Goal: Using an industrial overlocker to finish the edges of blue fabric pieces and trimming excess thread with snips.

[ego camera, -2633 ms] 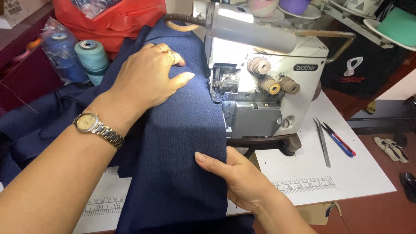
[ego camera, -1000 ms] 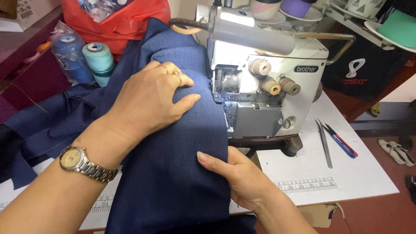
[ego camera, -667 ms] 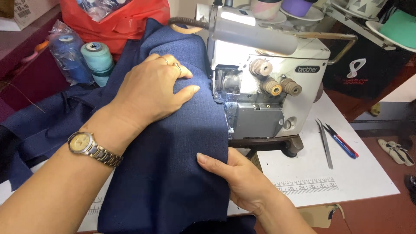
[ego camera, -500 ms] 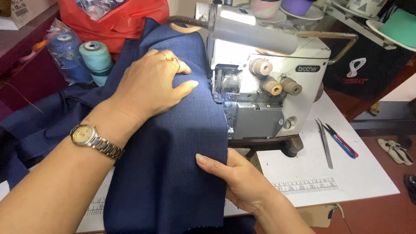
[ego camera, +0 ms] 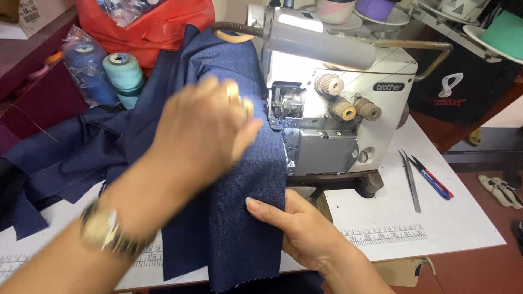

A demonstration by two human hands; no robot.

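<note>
Feeding navy fabric [ego camera: 234, 218] into the overlock machine [ego camera: 327, 109], I judge the seam partly done. Right hand [ego camera: 297, 228] pinches its edge; left hand [ego camera: 204, 130] blurred, flat on top, gripping nothing.

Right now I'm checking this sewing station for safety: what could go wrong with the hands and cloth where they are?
The left hand is blurred with motion on the navy fabric, close to the needle area of the sewing machine; fingers might stray into it. The right hand grips only the cloth's edge, so the seam may drift. Loose fabric bunched to the left could drag or snag.
</note>
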